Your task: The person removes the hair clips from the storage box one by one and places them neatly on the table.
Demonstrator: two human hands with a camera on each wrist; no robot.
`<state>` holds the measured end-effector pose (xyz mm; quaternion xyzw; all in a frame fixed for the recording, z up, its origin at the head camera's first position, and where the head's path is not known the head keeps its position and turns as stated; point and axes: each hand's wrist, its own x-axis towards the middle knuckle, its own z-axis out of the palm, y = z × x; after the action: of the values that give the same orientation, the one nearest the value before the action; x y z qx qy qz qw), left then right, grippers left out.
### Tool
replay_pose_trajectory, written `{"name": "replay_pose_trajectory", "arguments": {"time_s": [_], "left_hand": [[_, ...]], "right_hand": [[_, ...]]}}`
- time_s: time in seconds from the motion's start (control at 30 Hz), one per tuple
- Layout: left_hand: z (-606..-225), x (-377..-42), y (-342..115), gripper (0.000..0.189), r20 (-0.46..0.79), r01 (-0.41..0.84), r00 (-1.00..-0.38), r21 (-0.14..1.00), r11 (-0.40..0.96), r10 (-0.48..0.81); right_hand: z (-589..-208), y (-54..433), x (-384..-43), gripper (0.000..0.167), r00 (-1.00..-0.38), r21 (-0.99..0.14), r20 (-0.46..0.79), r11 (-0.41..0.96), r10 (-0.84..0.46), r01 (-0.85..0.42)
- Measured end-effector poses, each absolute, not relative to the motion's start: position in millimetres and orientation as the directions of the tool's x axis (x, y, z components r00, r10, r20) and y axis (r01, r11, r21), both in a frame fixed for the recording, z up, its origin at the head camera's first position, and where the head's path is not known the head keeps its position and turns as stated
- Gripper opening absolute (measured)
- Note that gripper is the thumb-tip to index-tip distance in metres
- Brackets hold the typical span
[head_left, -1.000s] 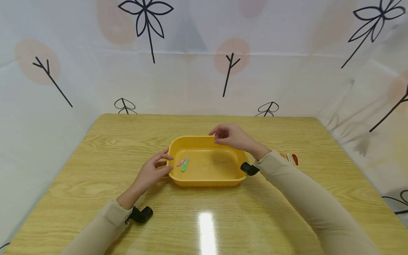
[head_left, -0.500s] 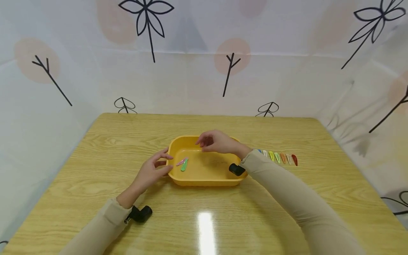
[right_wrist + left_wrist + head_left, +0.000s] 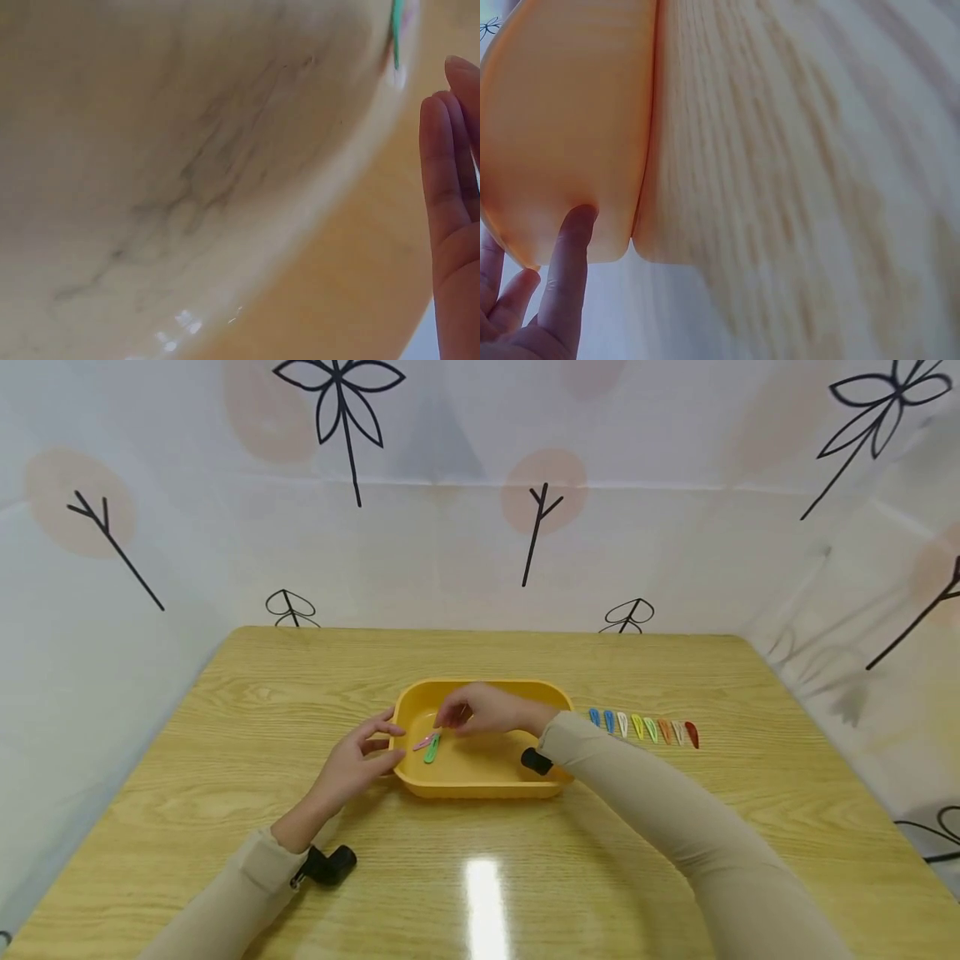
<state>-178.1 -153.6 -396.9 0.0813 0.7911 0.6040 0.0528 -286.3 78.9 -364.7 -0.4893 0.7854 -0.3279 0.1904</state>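
A yellow plastic basin [image 3: 480, 792] stands mid-table, with a pink hair clip [image 3: 422, 742] and a green hair clip [image 3: 432, 750] lying at its left end. My left hand [image 3: 360, 758] holds the basin's left end, fingers over the rim. One finger [image 3: 571, 259] presses on the outer wall in the left wrist view. Inside the basin, my right hand [image 3: 480, 708] reaches left with its fingertips just above the two clips. Nothing shows between its fingers [image 3: 442, 157] in the right wrist view, where the green clip lies just beyond them.
Several hair clips [image 3: 637, 727], blue through red, lie in a row on the wooden table [image 3: 315, 668] right of the basin. A patterned cloth [image 3: 450, 552] hangs behind the table. Light glares on the tabletop in front of the basin.
My right hand has moved left and down from the basin's far rim to the clips, uncovering the row on the right. The left hand stays at the basin's left end.
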Motion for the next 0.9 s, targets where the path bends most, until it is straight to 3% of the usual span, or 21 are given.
{"name": "replay_pose_trajectory", "arguments": {"time_s": [0.23,0.5,0.9], "left_hand": [[-397.8,-178.4,-154.8,0.029,0.017,0.069,-0.981,0.961,0.268,0.192],[-399.5,-178.9,-155.6,0.031,0.031,0.085,-0.979,0.961,0.263,0.203],[-399.6,-180.5,-154.7,0.030,0.030,0.082,-0.980,0.961,0.263,0.195]], "right_hand": [[-369.2,63.1,-285.6,0.019,-0.341,-0.629,0.021,0.253,-0.940,-0.735],[-377.8,53.0,-286.0,0.024,-0.271,-0.594,0.012,0.211,-0.962,-0.776],[-379.5,51.3,-283.3,0.016,-0.300,-0.540,-0.034,0.270,-0.953,-0.797]]}}
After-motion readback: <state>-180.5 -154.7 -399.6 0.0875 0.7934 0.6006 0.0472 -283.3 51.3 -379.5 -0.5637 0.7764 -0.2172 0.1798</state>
